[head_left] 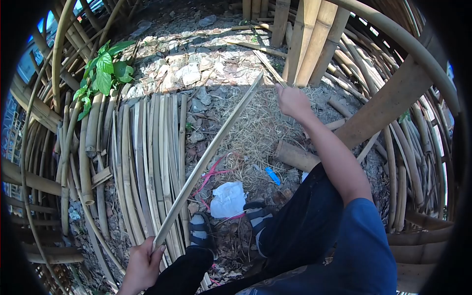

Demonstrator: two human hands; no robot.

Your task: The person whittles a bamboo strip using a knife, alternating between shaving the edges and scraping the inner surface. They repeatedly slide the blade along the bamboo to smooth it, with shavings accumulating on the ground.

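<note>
My left hand [143, 265], low in the view, is closed round the near end of a long split bamboo strip [209, 158]. The strip slants up and away to the right, its far end free over the shavings. Higher up on the right, my right hand [294, 102] is closed, with its arm stretched forward. From its fist a thin, pale, straight piece [268, 65] points up to the left; I cannot tell whether it is a blade or a sliver of bamboo. The far end of the bamboo strip lies just left of this fist.
Many split bamboo strips [147, 162] lie side by side on the left, near a leafy plant [104, 71]. Thick bamboo poles [314, 39] stand ahead. Shavings [255, 128], a cut bamboo piece [296, 156], a white scrap [228, 199], pink string [212, 172] and a small blue object [272, 175] lie on the ground.
</note>
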